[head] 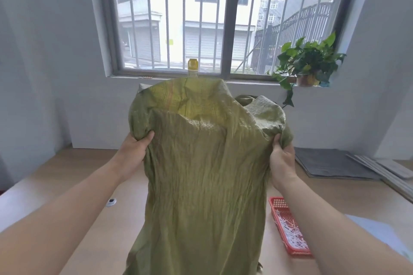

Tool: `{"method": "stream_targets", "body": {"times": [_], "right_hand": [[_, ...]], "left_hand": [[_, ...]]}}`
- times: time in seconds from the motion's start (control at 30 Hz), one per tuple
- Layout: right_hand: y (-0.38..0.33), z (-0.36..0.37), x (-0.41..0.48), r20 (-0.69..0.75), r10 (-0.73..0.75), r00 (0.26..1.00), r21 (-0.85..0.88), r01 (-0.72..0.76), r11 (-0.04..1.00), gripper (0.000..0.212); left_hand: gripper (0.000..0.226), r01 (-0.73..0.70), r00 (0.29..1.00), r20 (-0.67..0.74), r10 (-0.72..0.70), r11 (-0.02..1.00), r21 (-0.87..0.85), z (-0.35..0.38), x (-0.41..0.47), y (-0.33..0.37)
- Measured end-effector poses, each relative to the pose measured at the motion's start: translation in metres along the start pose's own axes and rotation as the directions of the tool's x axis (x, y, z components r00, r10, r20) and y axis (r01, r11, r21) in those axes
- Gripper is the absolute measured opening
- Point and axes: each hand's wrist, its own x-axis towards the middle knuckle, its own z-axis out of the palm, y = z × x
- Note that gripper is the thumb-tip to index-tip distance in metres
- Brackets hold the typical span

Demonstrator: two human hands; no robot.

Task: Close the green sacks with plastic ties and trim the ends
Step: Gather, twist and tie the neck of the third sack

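Gather the sack's mouth into one neck.
Thumbs clamp the front, other fingers hidden behind: your left hand (pixel 136 152) and right hand (pixel 282 158) each grip a side fold of the crinkled green woven plastic sack (pixel 201 174), held upright over the pale wooden table (pixel 89 185). Draw both folds together tightly before reaching for the white plastic ties (pixel 290 232) in the red mesh basket (pixel 279 204).

Both our bare forearms reach forward and up from the lower corners. Our left hand (pixel 136 149) grips the green sack (pixel 201 174) at its left edge, thumb over the front, fingers hidden behind the cloth. Our right hand (pixel 282 156) grips the opposite edge, thumb raised, at about the same height.
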Motion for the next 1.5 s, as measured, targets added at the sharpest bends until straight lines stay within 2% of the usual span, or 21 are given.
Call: {"method": "stream_targets", "body": {"times": [0.07,0.2,0.27,0.33,0.4,0.6,0.73,0.83,0.93,1.13,1.37,1.5], "right_hand": [[0.000,0.002,-0.001,-0.011,0.004,1.000,-0.018,-0.004,1.000,0.022],[-0.001,0.005,0.001,-0.007,0.038,0.999,-0.007,-0.038,0.999,0.040],[-0.003,0.004,0.000,0.007,0.052,0.999,0.017,-0.052,0.998,0.041],[-0.005,0.002,-0.001,0.014,0.065,0.998,0.039,-0.066,0.997,0.040],[-0.005,-0.001,-0.002,0.029,0.098,0.995,0.046,-0.099,0.994,0.050],[-0.008,-0.008,-0.010,0.175,0.146,0.974,0.025,-0.152,0.988,0.062],[-0.009,-0.012,-0.016,0.281,0.077,0.957,-0.061,-0.062,0.996,0.045],[-0.006,-0.017,-0.019,0.333,0.015,0.943,-0.084,0.014,0.996,0.033],[-0.001,-0.018,-0.022,0.310,0.028,0.950,-0.020,-0.023,1.000,0.037],[0.004,-0.015,-0.020,0.276,0.064,0.959,-0.023,-0.059,0.998,0.016],[0.017,-0.005,-0.012,0.281,-0.005,0.960,-0.131,0.044,0.990,0.026],[0.020,-0.008,-0.012,0.285,0.022,0.958,-0.107,0.009,0.994,0.026]], "left_hand": [[0.024,-0.005,1.000,0.018,0.005,1.000,-0.014,0.003,-0.003,0.002],[0.026,0.011,1.000,0.029,-0.009,0.996,-0.086,0.007,-0.009,0.002],[0.028,0.024,0.999,0.033,-0.021,0.994,-0.105,0.009,-0.012,0.002],[0.028,0.039,0.999,0.016,-0.037,0.990,-0.138,0.014,-0.015,0.002],[0.029,0.066,0.997,-0.018,-0.070,0.982,-0.176,0.017,-0.018,0.005],[0.063,0.111,0.994,0.012,-0.111,0.980,-0.164,0.019,-0.018,0.003],[0.068,0.075,0.977,0.205,-0.052,0.991,-0.109,0.018,-0.023,0.005],[0.058,-0.003,0.952,0.307,-0.002,1.000,0.014,0.018,-0.028,0.003],[0.049,-0.029,0.968,0.250,0.012,0.997,0.066,0.022,-0.031,-0.005],[0.031,-0.019,0.986,0.166,0.005,0.996,0.087,0.024,-0.030,-0.011],[0.048,-0.024,0.995,0.096,0.008,0.986,0.167,0.028,-0.031,-0.010],[0.054,-0.004,0.990,0.138,-0.022,0.983,0.183,0.026,-0.033,-0.010]]}}
